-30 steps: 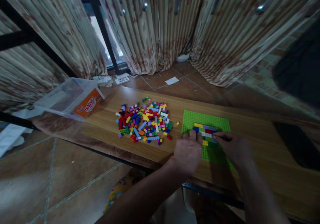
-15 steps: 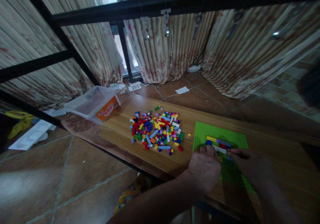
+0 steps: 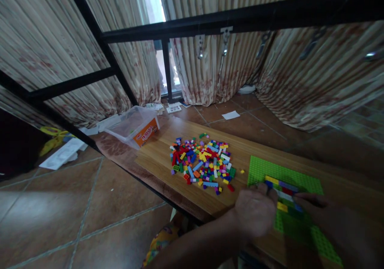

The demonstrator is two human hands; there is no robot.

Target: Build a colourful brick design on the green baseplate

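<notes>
A green baseplate (image 3: 270, 172) lies on the wooden table (image 3: 168, 169) at the lower right, with a small block of coloured bricks (image 3: 283, 195) stuck on it. My left hand (image 3: 255, 211) rests on the plate's left edge, fingers curled beside the bricks. My right hand (image 3: 327, 217) lies on the plate to the right, its fingertips touching the brick block. What the fingers pinch, if anything, is hidden and blurred. A loose pile of small coloured bricks (image 3: 204, 163) sits to the left of the plate.
A clear plastic tub (image 3: 132, 125) with an orange label stands at the table's far left end. Black metal bars (image 3: 210, 21) cross in front of striped curtains (image 3: 300, 77). Papers (image 3: 231, 115) lie on the tiled floor (image 3: 75, 213).
The camera has tilted up and left, so the table and hands sit lower and further right in the picture. Both hands stay on the baseplate by the brick block.
</notes>
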